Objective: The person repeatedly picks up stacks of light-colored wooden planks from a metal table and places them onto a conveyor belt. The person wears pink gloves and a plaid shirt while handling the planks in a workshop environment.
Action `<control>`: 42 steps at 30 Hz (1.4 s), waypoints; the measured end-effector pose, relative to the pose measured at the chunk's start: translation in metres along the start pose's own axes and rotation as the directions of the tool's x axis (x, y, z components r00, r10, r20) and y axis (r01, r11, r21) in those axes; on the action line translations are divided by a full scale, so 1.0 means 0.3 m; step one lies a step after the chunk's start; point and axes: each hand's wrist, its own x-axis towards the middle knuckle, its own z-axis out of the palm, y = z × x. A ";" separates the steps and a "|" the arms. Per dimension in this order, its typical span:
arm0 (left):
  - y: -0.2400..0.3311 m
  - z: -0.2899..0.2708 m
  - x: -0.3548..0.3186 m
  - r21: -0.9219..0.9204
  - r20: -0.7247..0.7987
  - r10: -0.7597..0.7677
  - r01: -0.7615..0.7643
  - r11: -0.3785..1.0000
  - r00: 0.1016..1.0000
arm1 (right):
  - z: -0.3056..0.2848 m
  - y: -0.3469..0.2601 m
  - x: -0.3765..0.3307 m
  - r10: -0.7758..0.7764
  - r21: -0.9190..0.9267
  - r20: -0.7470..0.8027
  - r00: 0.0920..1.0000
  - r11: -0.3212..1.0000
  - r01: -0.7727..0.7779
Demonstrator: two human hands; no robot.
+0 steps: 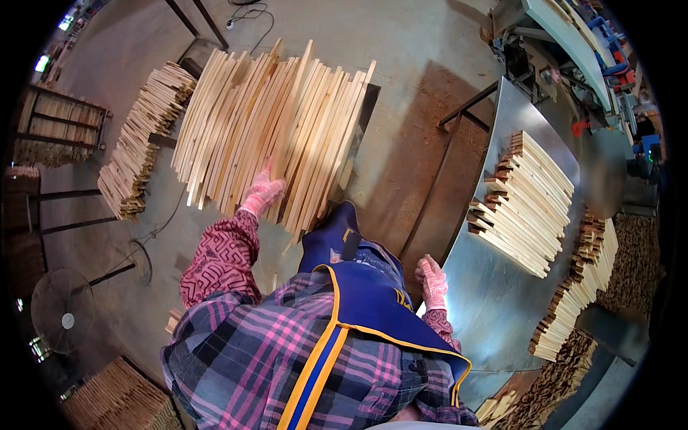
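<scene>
My left hand (262, 192), in a pink and white glove, is closed at the near end of a wide layer of pale wooden strips (229, 125). One wooden strip (294, 107), blurred and lying over the others, has its near end at my fingers. Its grip is partly hidden. My right hand (433, 284), gloved alike, hangs beside the left edge of a shiny metal table (459, 315). Its fingers are curled in, with nothing visible in them. Several wooden strips with dark notched ends (527, 204) lie side by side on that table.
More stacked strips stand at left (147, 136) and along the table's far right side (577, 287). A floor fan (64, 315) is at lower left. Machinery (573, 50) stands at upper right. A cable (269, 25) lies on the floor at the back.
</scene>
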 end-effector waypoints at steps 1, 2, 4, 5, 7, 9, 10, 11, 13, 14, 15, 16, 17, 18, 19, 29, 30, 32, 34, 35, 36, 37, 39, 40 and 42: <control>-0.061 0.010 0.015 -0.078 0.014 -0.021 0.022 0.997 1.000 | 0.004 -0.040 -0.008 0.025 0.011 -0.004 1.000 1.000 -0.025; -0.114 0.024 0.042 0.008 0.030 -0.004 0.004 1.000 1.000 | 0.013 -0.083 -0.019 0.034 -0.031 -0.005 0.999 0.999 -0.034; -0.193 0.064 0.080 0.182 0.071 0.026 -0.039 0.983 0.997 | 0.036 -0.146 -0.028 0.053 -0.112 -0.010 0.999 0.992 -0.054; -0.035 0.121 -0.008 0.225 0.217 -0.136 0.086 0.970 0.967 | 0.023 -0.119 -0.018 0.037 -0.073 -0.021 0.999 0.997 -0.039; -0.051 0.202 -0.027 0.563 0.231 0.039 -0.166 0.809 0.972 | 0.043 -0.131 0.001 0.019 -0.099 0.000 1.000 0.995 -0.019; 0.025 0.277 -0.065 0.706 0.322 0.004 -0.243 0.665 0.947 | 0.037 -0.095 0.007 -0.004 -0.130 -0.024 1.000 0.992 0.000; 0.046 0.305 -0.065 0.782 0.238 -0.016 -0.182 0.596 0.971 | 0.040 -0.067 0.000 -0.050 -0.230 -0.066 0.997 0.973 0.033; 0.123 0.301 -0.087 0.734 0.288 -0.036 -0.197 0.650 0.957 | 0.037 -0.033 -0.014 -0.097 -0.329 -0.123 0.988 0.943 0.051; 0.126 0.276 -0.021 0.727 0.356 0.036 -0.300 0.617 0.934 | 0.088 -0.278 -0.125 -0.072 -0.520 -0.073 0.995 0.854 0.024; 0.133 0.265 0.016 0.743 0.336 0.088 -0.321 0.587 0.938 | 0.089 -0.280 -0.097 -0.099 -0.542 -0.060 0.993 0.839 0.051; 0.140 0.250 0.034 0.780 0.290 0.150 -0.324 0.535 0.945 | 0.071 -0.278 -0.074 -0.123 -0.569 -0.031 0.992 0.818 0.084; 0.204 0.283 0.113 0.788 0.306 0.272 -0.403 0.465 0.912 | 0.040 -0.171 -0.050 -0.449 -0.777 0.175 0.876 0.484 0.404; 0.262 0.318 0.190 0.799 0.320 0.401 -0.471 0.373 0.859 | 0.038 -0.101 -0.016 -0.462 -0.781 0.112 0.880 0.507 0.366; 0.293 0.290 0.238 0.834 0.238 0.525 -0.449 0.320 0.817 | 0.050 -0.077 0.027 -0.489 -0.774 0.074 0.869 0.521 0.359; 0.419 0.384 0.212 0.851 0.283 0.645 -0.496 0.173 0.710 | 0.060 -0.060 -0.028 -0.351 -0.672 -0.127 0.927 0.718 0.180; 0.610 1.164 -0.120 0.000 0.910 0.414 -0.999 -0.037 -0.015 | 0.316 0.241 -0.342 0.151 0.099 -0.604 0.783 0.989 -0.113; 0.527 1.219 -0.238 -0.071 0.932 0.346 -0.991 -0.111 -0.106 | 0.309 0.284 -0.436 0.170 0.118 -0.616 0.769 0.985 -0.123; 0.578 1.516 -0.004 -0.420 0.854 0.322 -0.907 -0.038 -0.409 | 0.230 0.081 -0.207 0.147 0.109 -0.647 0.748 0.989 -0.100; 0.472 1.552 -0.197 -0.351 0.928 0.127 -0.936 -0.007 -0.349 | 0.190 0.199 -0.221 0.037 0.006 -0.735 0.677 0.999 -0.048; 0.432 1.536 -0.273 -0.334 0.941 -0.021 -0.937 0.097 -0.338 | 0.163 0.198 -0.251 0.189 0.210 -0.773 0.606 0.977 -0.038; 0.388 1.517 -0.329 -0.293 0.931 -0.161 -0.935 0.201 -0.327 | 0.234 0.209 -0.291 0.391 0.438 -0.793 0.467 0.899 -0.010; 0.351 1.457 -0.323 -0.441 0.855 -0.303 -0.898 0.003 -0.420 | 0.319 0.195 -0.377 0.462 0.516 -0.796 0.392 0.856 0.038; 0.351 1.523 -0.426 -0.598 0.762 -0.465 -0.766 -0.236 -0.451 | 0.248 0.237 -0.462 0.463 0.465 -0.885 0.049 0.885 0.025; 0.341 1.599 -0.537 -0.649 0.709 -0.531 -0.723 -0.236 -0.464 | 0.136 0.308 -0.541 0.506 0.511 -0.856 -0.108 0.859 -0.025; 0.299 1.711 -0.525 -0.618 0.729 -0.486 -0.769 -0.164 -0.482 | 0.009 0.438 -0.663 0.235 0.328 -0.899 -0.370 0.920 -0.213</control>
